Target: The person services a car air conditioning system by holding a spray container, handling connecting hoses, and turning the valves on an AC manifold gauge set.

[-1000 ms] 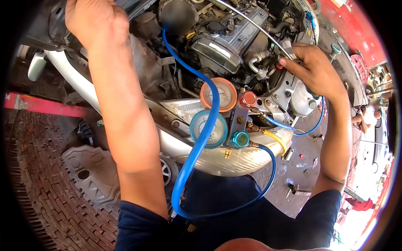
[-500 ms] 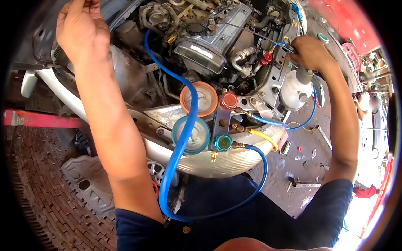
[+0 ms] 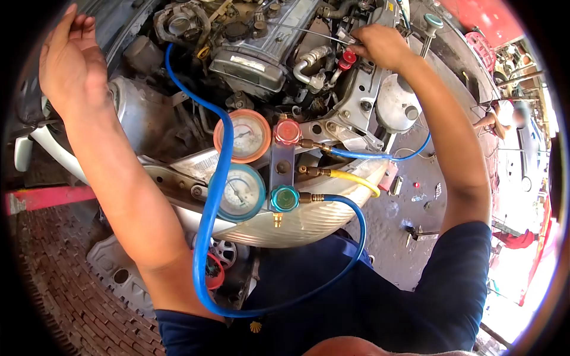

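Observation:
My left hand (image 3: 74,65) is raised at the upper left, fingers loosely apart, with nothing visible in it. My right hand (image 3: 377,46) pinches the end of a thin metal rod (image 3: 309,29) that runs over the engine (image 3: 255,62). Just below those fingers is a red cap (image 3: 347,59) on a fitting. A red-rimmed gauge (image 3: 242,135) and a blue-rimmed gauge (image 3: 238,193) stand beside a manifold with a red knob (image 3: 287,132) and a green knob (image 3: 285,199). A thick blue hose (image 3: 211,219) loops in front of them; a yellow hose (image 3: 356,178) leaves the manifold's side.
The headlight (image 3: 285,228) and front edge of the car lie below the gauges. A white reservoir (image 3: 399,107) is right of the engine. A red bar (image 3: 50,197) crosses the left side above brick paving (image 3: 65,273). A person (image 3: 502,115) is far right.
The view has shifted, so the engine and gauges appear further left. My right hand now holds the rod lower over the engine bay, near the red cap. My left hand's fingers have opened.

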Demonstrator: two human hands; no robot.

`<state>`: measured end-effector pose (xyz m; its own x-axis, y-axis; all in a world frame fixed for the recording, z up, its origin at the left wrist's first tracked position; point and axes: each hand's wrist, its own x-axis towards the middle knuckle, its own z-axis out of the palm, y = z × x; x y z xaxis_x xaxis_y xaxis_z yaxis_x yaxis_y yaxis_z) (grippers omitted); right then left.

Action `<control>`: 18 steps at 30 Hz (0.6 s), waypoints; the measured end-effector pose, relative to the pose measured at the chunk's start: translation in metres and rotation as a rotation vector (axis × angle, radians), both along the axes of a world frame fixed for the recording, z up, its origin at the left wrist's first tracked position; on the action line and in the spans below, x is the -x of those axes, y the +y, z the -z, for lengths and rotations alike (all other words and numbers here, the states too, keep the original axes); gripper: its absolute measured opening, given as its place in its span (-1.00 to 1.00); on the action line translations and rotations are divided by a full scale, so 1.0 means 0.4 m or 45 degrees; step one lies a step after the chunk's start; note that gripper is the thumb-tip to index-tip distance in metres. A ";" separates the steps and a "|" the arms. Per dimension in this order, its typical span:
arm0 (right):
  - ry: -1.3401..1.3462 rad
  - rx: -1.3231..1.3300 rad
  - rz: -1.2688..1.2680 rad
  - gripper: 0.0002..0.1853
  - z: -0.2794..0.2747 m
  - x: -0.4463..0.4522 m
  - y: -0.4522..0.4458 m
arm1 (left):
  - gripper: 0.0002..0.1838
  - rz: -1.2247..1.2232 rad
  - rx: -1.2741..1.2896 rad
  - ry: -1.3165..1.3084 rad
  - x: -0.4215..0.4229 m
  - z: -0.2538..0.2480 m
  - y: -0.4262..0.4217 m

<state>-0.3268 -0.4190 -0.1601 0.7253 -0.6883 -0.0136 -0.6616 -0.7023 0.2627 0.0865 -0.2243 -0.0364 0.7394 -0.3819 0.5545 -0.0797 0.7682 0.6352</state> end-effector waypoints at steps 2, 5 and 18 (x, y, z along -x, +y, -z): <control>-0.077 -0.009 0.000 -0.60 0.011 0.002 -0.003 | -0.85 0.014 -0.016 -0.013 0.004 0.003 0.001; -0.109 -0.023 0.000 -0.59 0.011 0.000 -0.022 | -0.83 0.028 -0.026 -0.011 0.003 0.008 -0.009; -0.595 -0.069 -0.061 -0.59 -0.168 -0.032 0.072 | -0.87 0.250 -0.152 0.045 -0.040 0.023 -0.029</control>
